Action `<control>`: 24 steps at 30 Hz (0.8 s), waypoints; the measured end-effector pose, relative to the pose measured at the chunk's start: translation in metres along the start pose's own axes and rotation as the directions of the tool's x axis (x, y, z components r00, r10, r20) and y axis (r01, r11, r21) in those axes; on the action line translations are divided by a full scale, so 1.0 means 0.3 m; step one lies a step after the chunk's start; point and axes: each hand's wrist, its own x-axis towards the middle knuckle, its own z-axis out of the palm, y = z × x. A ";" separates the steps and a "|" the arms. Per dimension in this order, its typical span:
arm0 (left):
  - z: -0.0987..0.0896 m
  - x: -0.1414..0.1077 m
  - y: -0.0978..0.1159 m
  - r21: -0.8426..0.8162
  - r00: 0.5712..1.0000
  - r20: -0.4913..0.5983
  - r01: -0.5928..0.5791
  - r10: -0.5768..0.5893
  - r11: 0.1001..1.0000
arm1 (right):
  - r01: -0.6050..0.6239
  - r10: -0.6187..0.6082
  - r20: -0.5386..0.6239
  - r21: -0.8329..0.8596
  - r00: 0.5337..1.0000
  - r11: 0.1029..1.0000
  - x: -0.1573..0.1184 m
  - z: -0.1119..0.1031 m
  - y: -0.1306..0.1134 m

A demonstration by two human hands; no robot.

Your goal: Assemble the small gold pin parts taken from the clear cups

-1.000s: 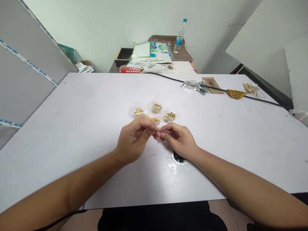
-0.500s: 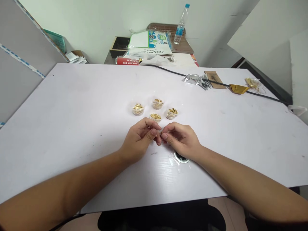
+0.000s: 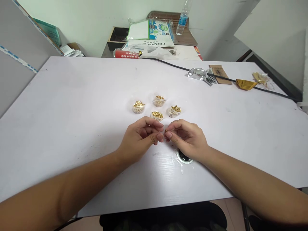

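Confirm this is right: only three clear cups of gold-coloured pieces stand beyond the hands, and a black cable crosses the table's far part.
Wrong count: the head view shows four clear cups of gold-coloured pieces beyond the left hand and right hand. The black cable does cross the far part of the table.

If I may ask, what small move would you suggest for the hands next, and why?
I'd probably bring the left hand in to steady the tiny gold-coloured piece: the right hand pinches it, while the left thumb and forefinger stand apart close by, nothing visible between them.
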 end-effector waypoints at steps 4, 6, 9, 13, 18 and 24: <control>0.001 0.002 0.000 -0.077 0.995 0.041 0.092 -0.089 0.993 | 0.076 -0.076 0.031 0.021 0.997 0.997 0.004 0.002 -0.003; 0.001 0.002 -0.004 -0.101 0.992 0.071 0.110 -0.103 0.989 | 0.175 -0.175 0.023 -0.041 0.984 0.984 0.008 0.005 -0.005; -0.001 0.001 -0.011 -0.122 0.991 0.069 0.118 -0.110 0.985 | 0.249 -0.249 0.001 -0.073 0.968 0.966 0.008 0.015 -0.006; -0.005 -0.003 -0.015 -0.143 0.991 0.062 0.129 -0.122 0.981 | 0.239 -0.239 -0.048 -0.004 0.970 0.971 0.000 0.035 -0.014; 0.006 -0.003 -0.005 -0.150 0.993 0.049 0.114 -0.108 0.982 | 0.244 -0.248 -0.074 -0.056 0.966 0.968 -0.007 0.049 -0.039; -0.007 -0.007 0.029 -0.014 0.997 0.077 -0.004 0.005 1.000 | 0.084 -0.087 -0.180 -0.026 0.980 0.996 -0.012 0.044 -0.054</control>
